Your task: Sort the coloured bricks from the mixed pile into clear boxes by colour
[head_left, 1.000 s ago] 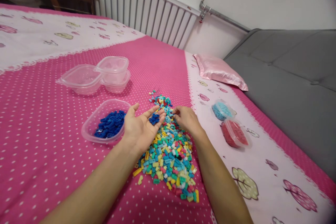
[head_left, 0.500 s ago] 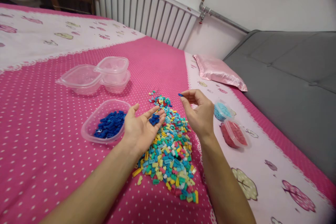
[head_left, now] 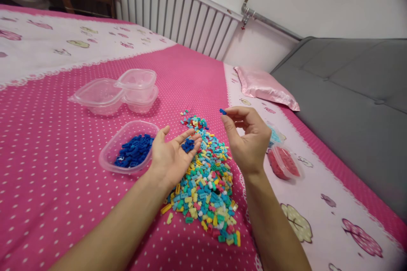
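Note:
My left hand (head_left: 168, 156) is palm up with its fingers stretched out. A small heap of blue toy building bricks (head_left: 188, 145) rests on those fingers. Higher and to the right, my right hand (head_left: 248, 139) is closed in a pinch, with one blue toy brick (head_left: 223, 111) between thumb and fingertips. Below both hands spreads a pile of mixed toy bricks (head_left: 203, 194), mostly yellow, teal, light blue and pink. Just left of my left hand stands a clear plastic tub (head_left: 106, 154), with many blue bricks (head_left: 135, 150) in it.
Clear plastic containers (head_left: 101, 97) stand further back on the left. On the right are a tub of red bricks (head_left: 282, 163) and a tub of light blue bricks (head_left: 276, 134), partly behind my right hand. A pink pillow (head_left: 265, 87) lies by the grey headboard (head_left: 349, 93).
My right hand has moved slightly right with the pinched blue brick and now covers part of the light blue tub. My left hand has barely moved.

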Tool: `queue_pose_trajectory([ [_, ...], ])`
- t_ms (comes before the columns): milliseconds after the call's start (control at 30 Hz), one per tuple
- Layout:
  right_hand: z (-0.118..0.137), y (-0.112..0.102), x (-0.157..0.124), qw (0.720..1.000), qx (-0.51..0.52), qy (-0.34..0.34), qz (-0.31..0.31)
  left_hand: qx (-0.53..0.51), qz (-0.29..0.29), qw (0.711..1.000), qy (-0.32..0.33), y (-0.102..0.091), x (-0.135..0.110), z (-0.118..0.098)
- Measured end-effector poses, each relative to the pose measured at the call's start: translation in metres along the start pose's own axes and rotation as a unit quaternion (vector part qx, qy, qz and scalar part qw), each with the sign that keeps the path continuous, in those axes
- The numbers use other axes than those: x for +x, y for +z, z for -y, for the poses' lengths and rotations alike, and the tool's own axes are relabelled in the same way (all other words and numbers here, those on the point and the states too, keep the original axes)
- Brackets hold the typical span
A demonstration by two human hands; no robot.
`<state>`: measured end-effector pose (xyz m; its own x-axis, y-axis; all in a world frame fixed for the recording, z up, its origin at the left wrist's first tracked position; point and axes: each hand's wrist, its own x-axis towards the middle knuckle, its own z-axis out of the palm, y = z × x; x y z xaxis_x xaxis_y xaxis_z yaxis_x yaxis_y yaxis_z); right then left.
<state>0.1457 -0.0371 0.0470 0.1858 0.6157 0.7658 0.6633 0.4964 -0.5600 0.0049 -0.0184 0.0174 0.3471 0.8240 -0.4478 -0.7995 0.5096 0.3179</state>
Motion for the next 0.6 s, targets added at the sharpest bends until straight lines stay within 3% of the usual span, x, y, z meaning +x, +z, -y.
queue_pose_trajectory([
  [433,0.0012,0.0023,-0.0023,1.0,-0.007,-0.005,0.021,0.001,0.001,1.0,-0.003,0.0013,-0.0023,0.0008],
  [600,0.0011,0.0058,-0.0038,0.996,-0.007,-0.026,0.086,-0.008,0.008,1.0,-0.014,0.0019,-0.0019,0.0026],
])
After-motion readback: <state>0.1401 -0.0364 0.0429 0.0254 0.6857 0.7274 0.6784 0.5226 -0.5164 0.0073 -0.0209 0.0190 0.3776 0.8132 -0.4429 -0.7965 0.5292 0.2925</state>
